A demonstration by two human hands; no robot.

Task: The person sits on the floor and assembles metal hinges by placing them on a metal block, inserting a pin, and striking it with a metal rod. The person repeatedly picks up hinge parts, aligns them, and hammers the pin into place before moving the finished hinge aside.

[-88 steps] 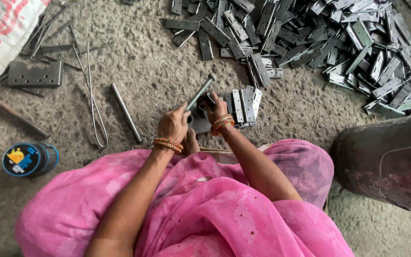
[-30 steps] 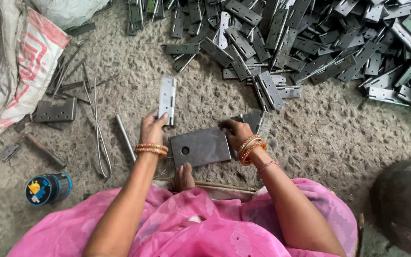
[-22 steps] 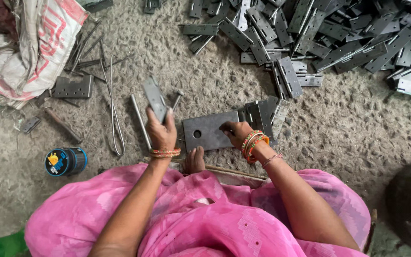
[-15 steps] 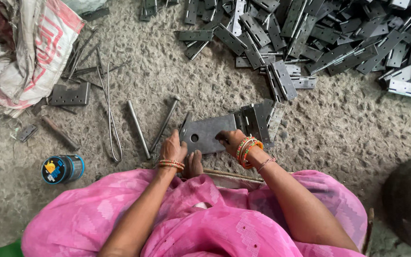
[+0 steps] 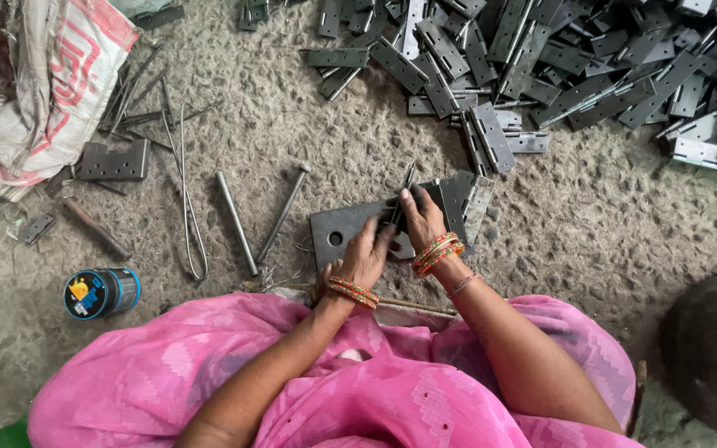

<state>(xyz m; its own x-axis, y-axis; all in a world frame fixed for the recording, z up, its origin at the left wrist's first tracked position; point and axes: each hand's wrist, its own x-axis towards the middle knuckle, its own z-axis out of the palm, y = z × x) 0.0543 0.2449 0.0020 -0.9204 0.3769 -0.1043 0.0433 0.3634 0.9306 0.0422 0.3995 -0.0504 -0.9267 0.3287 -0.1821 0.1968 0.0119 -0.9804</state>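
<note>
1. Now: left hand & right hand both pinch a hinge piece over the flat steel plate, on gravel.
2. Keep piece square, thumbs clear, I'd say.

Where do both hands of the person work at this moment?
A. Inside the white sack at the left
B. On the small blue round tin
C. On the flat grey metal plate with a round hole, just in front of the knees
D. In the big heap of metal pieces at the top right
C: the left hand and right hand meet over the flat metal plate, holding a narrow metal piece there.
</note>
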